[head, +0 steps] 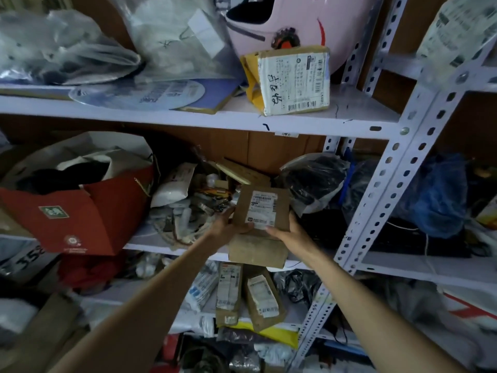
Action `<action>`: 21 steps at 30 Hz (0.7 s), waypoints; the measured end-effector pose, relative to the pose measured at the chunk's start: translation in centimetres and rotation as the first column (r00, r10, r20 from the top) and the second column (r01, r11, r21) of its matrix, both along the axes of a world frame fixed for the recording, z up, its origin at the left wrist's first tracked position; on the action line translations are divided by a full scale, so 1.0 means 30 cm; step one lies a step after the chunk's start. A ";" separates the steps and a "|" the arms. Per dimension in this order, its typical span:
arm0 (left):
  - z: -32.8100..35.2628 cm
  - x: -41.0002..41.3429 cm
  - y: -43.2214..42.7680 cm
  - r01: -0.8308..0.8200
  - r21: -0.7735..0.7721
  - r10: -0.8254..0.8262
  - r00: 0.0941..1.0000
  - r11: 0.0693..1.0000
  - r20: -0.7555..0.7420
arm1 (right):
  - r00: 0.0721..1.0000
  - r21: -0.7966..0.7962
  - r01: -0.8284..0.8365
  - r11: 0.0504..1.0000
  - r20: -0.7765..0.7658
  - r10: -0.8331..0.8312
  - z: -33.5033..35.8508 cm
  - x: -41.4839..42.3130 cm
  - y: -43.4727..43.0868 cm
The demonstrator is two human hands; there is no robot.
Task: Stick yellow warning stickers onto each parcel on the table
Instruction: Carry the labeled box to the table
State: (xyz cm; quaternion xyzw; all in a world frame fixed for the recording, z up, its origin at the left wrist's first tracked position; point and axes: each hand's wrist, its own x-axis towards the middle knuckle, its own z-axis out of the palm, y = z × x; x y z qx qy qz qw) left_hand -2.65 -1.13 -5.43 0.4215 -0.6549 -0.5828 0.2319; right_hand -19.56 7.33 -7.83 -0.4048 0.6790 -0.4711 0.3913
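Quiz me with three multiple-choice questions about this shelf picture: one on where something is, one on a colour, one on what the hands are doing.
1. The parcel with handwriting on its label lies: A) on the upper shelf; B) on the floor; C) in a drawer.
2. The big paper bag is: A) green; B) red; C) yellow.
3. The labelled brown parcel is: A) lying free; B) hanging from a hook; C) gripped by the left hand and right hand.
Answers: 1 A, it rests on that shelf's white board; 2 B, its sides are plainly red; 3 C, each hand grips one side.
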 end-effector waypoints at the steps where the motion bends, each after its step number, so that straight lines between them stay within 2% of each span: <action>1: 0.006 0.003 0.004 0.010 0.001 -0.010 1.000 1.000 0.004 | 1.000 -0.002 0.009 1.000 0.016 -0.009 0.004 0.005 0.007; 4: -0.002 0.024 0.010 0.028 -0.025 -0.028 1.000 0.999 0.001 | 0.999 -0.013 0.036 0.999 0.028 -0.035 0.013 0.029 0.040; 11: -0.016 0.126 0.005 0.109 -0.016 -0.110 0.989 0.994 -0.100 | 0.977 -0.001 0.172 0.985 -0.131 -0.171 0.049 0.188 0.121; 16: -0.055 0.231 0.040 0.282 -0.058 -0.288 0.941 0.958 -0.176 | 0.972 0.079 0.236 0.969 -0.035 -0.234 0.068 0.358 0.246; 21: -0.090 0.303 0.137 0.448 -0.054 -0.451 0.878 0.892 -0.160 | 0.913 0.120 0.404 0.907 0.002 -0.407 0.027 0.524 0.402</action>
